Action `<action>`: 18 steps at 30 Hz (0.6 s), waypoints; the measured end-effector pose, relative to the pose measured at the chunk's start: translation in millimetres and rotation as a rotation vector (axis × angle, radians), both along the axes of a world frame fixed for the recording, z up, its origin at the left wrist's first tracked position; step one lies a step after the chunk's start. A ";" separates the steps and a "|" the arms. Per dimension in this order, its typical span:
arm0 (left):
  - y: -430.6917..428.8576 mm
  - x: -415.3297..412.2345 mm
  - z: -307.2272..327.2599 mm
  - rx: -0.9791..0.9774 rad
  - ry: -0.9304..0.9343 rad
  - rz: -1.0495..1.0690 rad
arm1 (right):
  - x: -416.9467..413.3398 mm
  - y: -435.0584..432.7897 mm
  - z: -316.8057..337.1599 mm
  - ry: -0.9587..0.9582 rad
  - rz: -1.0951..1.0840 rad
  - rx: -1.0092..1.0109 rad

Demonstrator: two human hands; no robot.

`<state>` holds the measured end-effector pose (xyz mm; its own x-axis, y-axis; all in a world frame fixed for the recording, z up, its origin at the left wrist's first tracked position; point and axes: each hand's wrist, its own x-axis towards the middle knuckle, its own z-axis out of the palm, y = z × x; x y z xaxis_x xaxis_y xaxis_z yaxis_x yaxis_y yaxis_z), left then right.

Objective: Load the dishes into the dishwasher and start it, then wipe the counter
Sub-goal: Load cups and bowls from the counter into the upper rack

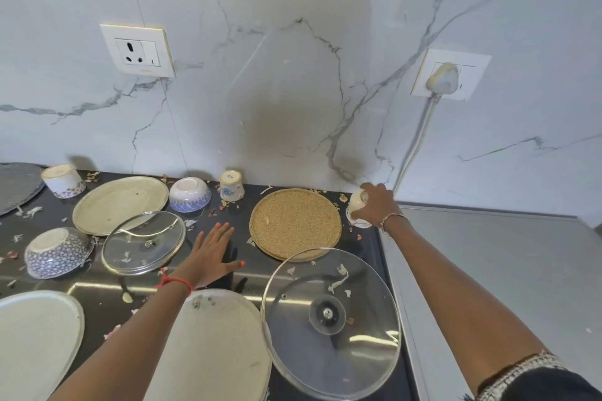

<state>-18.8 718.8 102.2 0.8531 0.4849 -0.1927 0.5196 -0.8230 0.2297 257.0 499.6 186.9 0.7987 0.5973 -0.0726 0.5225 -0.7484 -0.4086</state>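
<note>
Two forearms are in view, both bare from sleeve to wrist.

Left hand (211, 254): the fingernails (241, 264) carry a bright coral-orange polish, visible on four fingers and the thumb.

Left wrist: a thin red thread bracelet (174, 282) is tied round it, with a knot and short loose ends standing out on the outer side.

Right hand (374, 203), wrist: a slim metal chain bracelet (392, 219) of long links, silver-toned.

Right upper arm: a short dark sleeve (553, 389), edged with a woven band (521, 368) in a pale, speckled white-and-grey pattern; a few frayed threads hang at its lower corner
</note>
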 end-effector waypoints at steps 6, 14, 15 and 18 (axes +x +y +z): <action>-35.5 -37.5 24.9 0.057 -0.182 -0.001 | -49.1 -23.5 27.0 -0.081 0.035 0.125; -98.4 -118.8 30.4 0.146 -0.333 0.053 | -133.8 -63.7 38.1 -0.180 0.159 0.149; -105.9 -130.6 28.9 0.157 -0.324 0.056 | -144.8 -69.9 38.5 -0.181 0.169 0.162; -127.2 -161.5 25.7 0.166 -0.313 0.083 | -174.4 -86.1 36.2 -0.182 0.213 0.178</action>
